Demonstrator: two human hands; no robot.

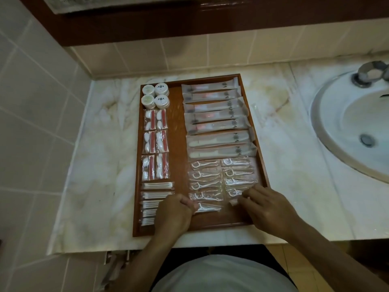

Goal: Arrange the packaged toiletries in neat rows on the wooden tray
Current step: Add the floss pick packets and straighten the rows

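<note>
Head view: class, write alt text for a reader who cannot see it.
Two hands, left and right, straighten wrapped floss picks at the near end of a wooden tray lined with packaged toiletries, on a marble counter beside a sink.

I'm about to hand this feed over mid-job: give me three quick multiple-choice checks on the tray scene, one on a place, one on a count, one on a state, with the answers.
1. Where do the round white containers sit on the wooden tray?
A. far left corner
B. near right corner
C. middle of the right column

2. How many round white containers are there?
A. two
B. four
C. six

3. What is the right hand doing?
A. resting flat on the marble counter
B. turning the faucet
C. handling a floss pick packet at the near end of the right column

Answers:
1 A: they are grouped at the tray's far left corner, above the red-and-white packets.
2 B: they form a two-by-two block.
3 C: its curled fingers are on the packet, while the left hand is at the neighbouring floss pick packets.
</note>
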